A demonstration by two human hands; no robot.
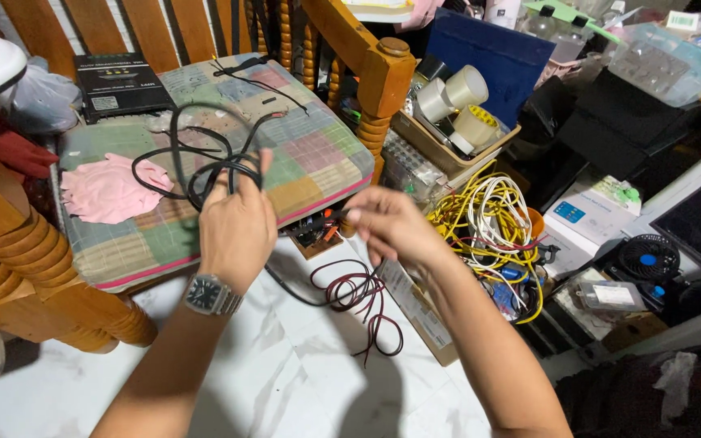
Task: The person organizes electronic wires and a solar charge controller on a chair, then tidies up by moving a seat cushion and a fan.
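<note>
Fingers of the left hand (235, 221) spread partly open, with loops of black cable (196, 166) wound around them; the coil hangs over the near edge of a patchwork cushion (302, 150) on a wooden chair (379, 77). A wristwatch (211, 294) sits on the left wrist. Fingers of the right hand (391, 227) pinched together on the other end of the same cable, close to a small circuit board (316, 235) below the cushion edge. From that hand the cable drops to the white tiled floor (285, 365), where a dark red and black wire (363, 300) lies in loose loops. On the cushion, left of the coil, a pink cloth (107, 188); farther back, a black box (119, 81). To the right, a tangle of yellow and white wires (488, 219); beyond it, a tray with 3 rolls of tape (456, 105). Far right, a small black fan (648, 258)
</note>
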